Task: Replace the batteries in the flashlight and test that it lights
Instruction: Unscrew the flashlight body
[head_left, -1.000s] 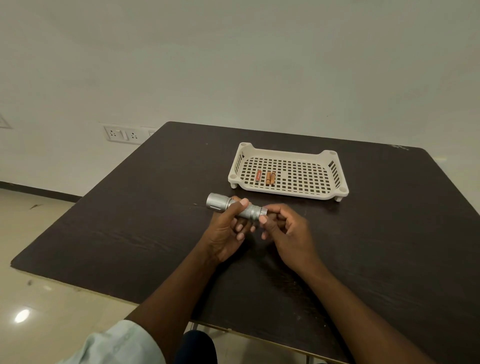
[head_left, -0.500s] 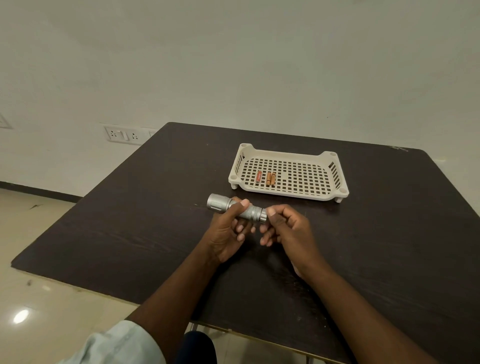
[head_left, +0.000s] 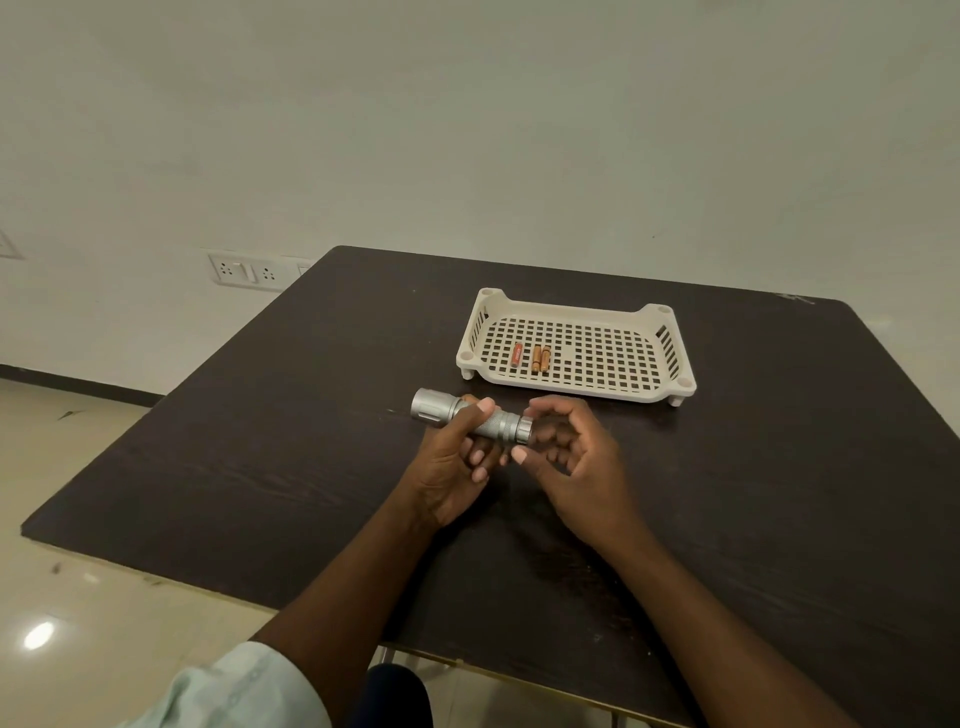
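Note:
A silver flashlight (head_left: 467, 418) lies level above the dark table (head_left: 260, 467), head pointing left. My left hand (head_left: 452, 467) is wrapped around its knurled body, thumb on top. My right hand (head_left: 571, 467) cups the tail end with fingers spread. Its index finger curves just over the tail cap (head_left: 524, 429) and its thumb hangs a little below, not pinching it. Three small batteries (head_left: 535, 358), one red and two orange, lie side by side in the left part of a cream perforated tray (head_left: 576, 388) just behind my hands.
The tray stands on short feet near the table's far middle. A wall socket plate (head_left: 244, 270) sits on the wall at the left. The table's near edge (head_left: 156, 579) drops to a glossy tiled floor.
My right hand has let go of its pinch on the tail cap and spread its fingers around it. The left hand and flashlight stay put.

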